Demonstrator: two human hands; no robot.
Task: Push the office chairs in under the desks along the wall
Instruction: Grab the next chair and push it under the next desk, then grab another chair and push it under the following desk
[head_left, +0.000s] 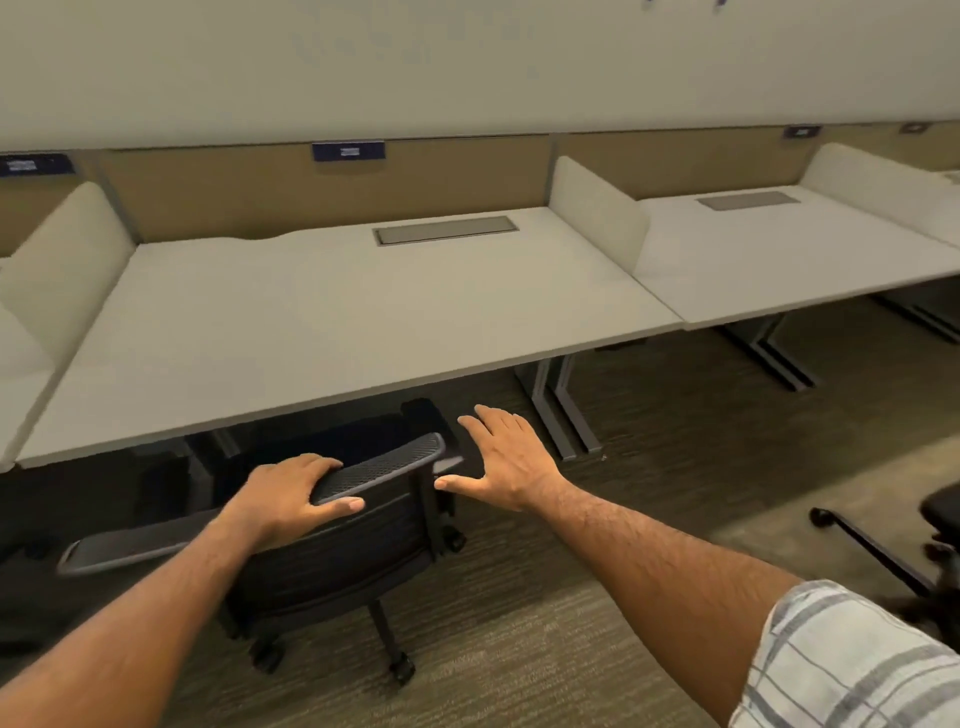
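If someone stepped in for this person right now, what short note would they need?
Left hand: gripping the top of the black chair backrest.
Right hand: open, flat, off the chair, beside its right edge.
Chair: seat mostly under the middle desk, back and wheels just outside the front edge.
Left to do: nudge it fully in; then the second chair at far right, out on the floor, needs pushing under a desk.

Striped carpet (519, 649) underfoot, tan back panel (234, 192) far, blue label (348, 151) on it, pale dividers (597, 208) upright.
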